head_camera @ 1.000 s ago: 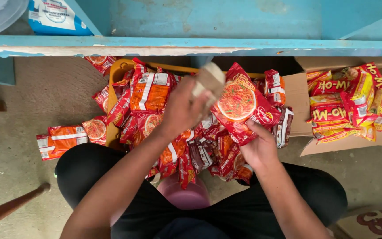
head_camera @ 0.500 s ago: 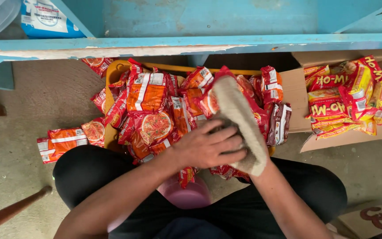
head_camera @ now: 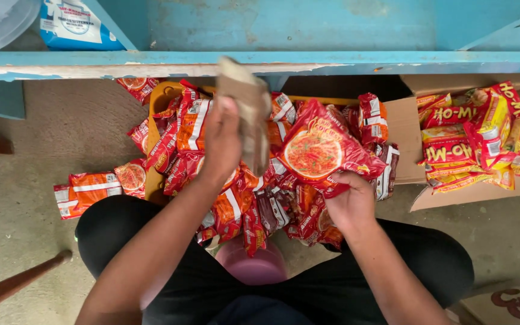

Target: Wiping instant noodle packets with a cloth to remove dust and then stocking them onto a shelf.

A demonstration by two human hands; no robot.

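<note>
My left hand is clamped on a beige cloth, raised at upper centre of the frame with its long axis running top to bottom. My right hand grips the lower edge of a red noodle packet at centre. The packet sits just right of the cloth, so the cloth hand is nearest to its face. Below both, a heap of packets covers a yellow tray.

cloth motion-blurred; yellow tray mostly buried under packets; pink bowl half hidden.
</note>
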